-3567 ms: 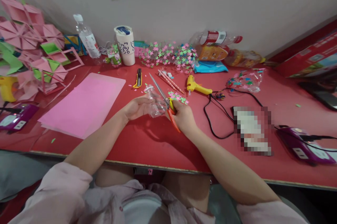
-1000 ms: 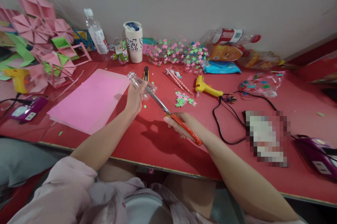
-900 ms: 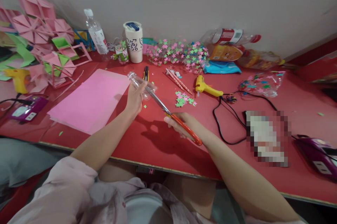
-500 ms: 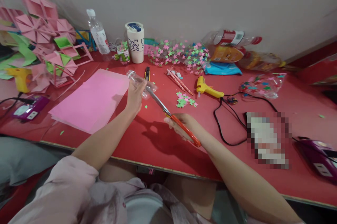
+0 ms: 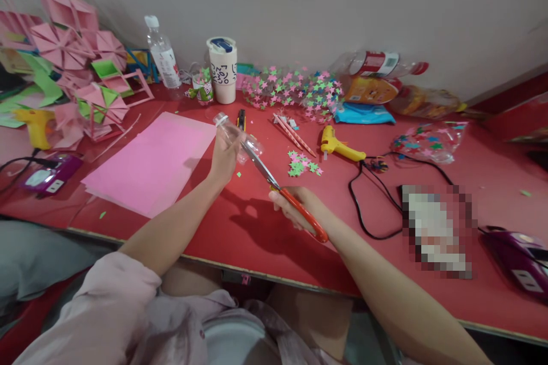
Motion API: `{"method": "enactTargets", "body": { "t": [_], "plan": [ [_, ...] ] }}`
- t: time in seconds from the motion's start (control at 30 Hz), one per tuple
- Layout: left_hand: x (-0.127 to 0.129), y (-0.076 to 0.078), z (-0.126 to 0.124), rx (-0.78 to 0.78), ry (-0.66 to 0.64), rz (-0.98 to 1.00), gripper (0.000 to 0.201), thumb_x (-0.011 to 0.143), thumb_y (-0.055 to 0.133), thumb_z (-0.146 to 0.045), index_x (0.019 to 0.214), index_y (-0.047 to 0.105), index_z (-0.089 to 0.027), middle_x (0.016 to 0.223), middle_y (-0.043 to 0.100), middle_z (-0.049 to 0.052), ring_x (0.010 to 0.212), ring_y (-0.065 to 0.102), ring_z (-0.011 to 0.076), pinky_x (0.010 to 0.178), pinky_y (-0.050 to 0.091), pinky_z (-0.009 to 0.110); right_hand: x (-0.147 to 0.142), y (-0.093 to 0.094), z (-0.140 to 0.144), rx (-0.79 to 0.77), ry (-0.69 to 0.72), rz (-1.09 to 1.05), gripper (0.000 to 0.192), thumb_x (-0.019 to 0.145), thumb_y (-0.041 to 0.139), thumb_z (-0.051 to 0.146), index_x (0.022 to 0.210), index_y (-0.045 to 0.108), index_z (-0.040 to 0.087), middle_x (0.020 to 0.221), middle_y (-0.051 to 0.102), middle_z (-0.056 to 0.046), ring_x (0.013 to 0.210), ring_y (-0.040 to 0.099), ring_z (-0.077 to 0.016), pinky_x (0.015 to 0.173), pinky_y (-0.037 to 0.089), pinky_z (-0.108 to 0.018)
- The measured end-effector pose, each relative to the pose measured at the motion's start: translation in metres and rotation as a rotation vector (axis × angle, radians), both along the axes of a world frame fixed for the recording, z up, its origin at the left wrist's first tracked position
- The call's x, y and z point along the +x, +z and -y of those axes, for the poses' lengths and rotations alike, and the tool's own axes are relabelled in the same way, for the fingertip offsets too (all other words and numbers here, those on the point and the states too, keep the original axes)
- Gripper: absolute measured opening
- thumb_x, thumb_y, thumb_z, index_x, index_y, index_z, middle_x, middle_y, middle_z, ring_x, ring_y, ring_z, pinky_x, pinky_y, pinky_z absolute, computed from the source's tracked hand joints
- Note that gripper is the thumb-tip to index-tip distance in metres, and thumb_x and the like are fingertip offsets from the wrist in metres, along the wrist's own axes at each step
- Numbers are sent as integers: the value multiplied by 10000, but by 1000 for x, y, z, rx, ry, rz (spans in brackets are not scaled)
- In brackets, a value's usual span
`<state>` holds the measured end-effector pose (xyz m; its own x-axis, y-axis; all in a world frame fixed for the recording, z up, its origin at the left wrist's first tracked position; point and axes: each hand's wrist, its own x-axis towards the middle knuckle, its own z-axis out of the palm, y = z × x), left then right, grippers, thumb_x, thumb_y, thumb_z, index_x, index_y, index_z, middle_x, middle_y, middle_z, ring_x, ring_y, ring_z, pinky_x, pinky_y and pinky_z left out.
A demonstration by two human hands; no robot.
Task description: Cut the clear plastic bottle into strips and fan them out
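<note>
The bottle (image 5: 230, 128) is thin, clear plastic, smooth and glossy; the scissors (image 5: 287, 197) pair bright, smooth metal blades with shiny red plastic on the handle. Under them the table (image 5: 205, 245) has a smooth red top with a soft sheen and a rougher-looking edge. The pink sheets (image 5: 149, 165) are smooth, matt paper, and the folded ornament (image 5: 62, 48) looks like matt paper too. The glue gun (image 5: 342, 148) is smooth yellow plastic, the blue packet (image 5: 366, 114) shiny film, the star bag (image 5: 432, 145) crinkled clear plastic. The sleeve (image 5: 115, 288) is soft, matt cloth.
</note>
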<state>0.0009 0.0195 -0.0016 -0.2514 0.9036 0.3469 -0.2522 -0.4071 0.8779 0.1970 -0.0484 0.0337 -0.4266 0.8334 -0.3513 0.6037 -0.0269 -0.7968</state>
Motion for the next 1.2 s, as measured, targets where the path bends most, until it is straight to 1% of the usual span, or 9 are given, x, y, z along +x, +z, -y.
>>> {"method": "enactTargets", "body": {
  "t": [0.1,0.23,0.33,0.43,0.63,0.8,0.93,1.1,1.2],
  "plan": [
    [0,1,1,-10,30,-9,302,764,679,-383,847,428,-237,719,648,-5,818,701,208,774,547,385,-1,2,1,-24,-11,-24,534,751,520,719,642,473,199,454,359,80,358,348,-66,389,275,-222],
    [0,1,1,-25,40,-12,329,756,689,-415,842,427,-236,741,643,11,877,696,229,784,540,389,-2,4,-1,-8,0,5,517,752,547,695,616,444,206,443,349,81,357,321,-61,379,247,-221],
    [0,2,0,-34,52,-15,345,753,693,-438,837,425,-238,726,643,4,847,701,222,777,539,385,-2,3,-1,-10,-18,24,507,756,568,673,609,428,208,429,325,89,348,308,-55,378,238,-219],
    [0,3,1,-35,51,-16,348,759,687,-452,836,423,-240,725,654,1,825,703,214,766,541,379,-1,3,-2,-36,-19,-3,518,744,575,685,612,432,205,432,327,93,340,326,-54,383,257,-216],
    [2,2,5,0,-35,-80,355,757,681,-480,850,439,-238,741,667,22,829,699,226,740,542,382,-3,6,1,-60,-32,-48,554,725,538,743,651,475,197,437,350,91,340,365,-67,386,305,-220],
    [3,0,4,-5,-21,-86,317,772,668,-445,861,446,-237,746,658,26,839,692,221,721,543,370,-5,5,2,-34,-43,-40,552,737,527,737,627,457,200,424,358,87,332,355,-60,378,286,-214],
    [3,0,3,5,-32,-75,352,753,677,-482,859,440,-244,721,646,23,840,691,224,704,543,368,-4,4,1,-14,-58,-5,528,747,548,703,609,452,203,417,357,85,326,343,-57,367,266,-214],
    [2,2,3,36,-37,-109,432,717,665,-591,853,443,-246,702,659,13,765,693,211,718,549,374,-6,7,2,-93,-79,-21,521,722,584,697,608,447,207,402,365,86,309,342,-57,349,268,-215],
    [3,3,5,6,-19,-112,385,727,682,-532,833,448,-245,707,664,12,761,691,205,715,551,367,-7,10,2,-90,-77,-42,549,715,562,731,618,469,199,398,365,88,311,364,-58,356,308,-212]
  ]
}}
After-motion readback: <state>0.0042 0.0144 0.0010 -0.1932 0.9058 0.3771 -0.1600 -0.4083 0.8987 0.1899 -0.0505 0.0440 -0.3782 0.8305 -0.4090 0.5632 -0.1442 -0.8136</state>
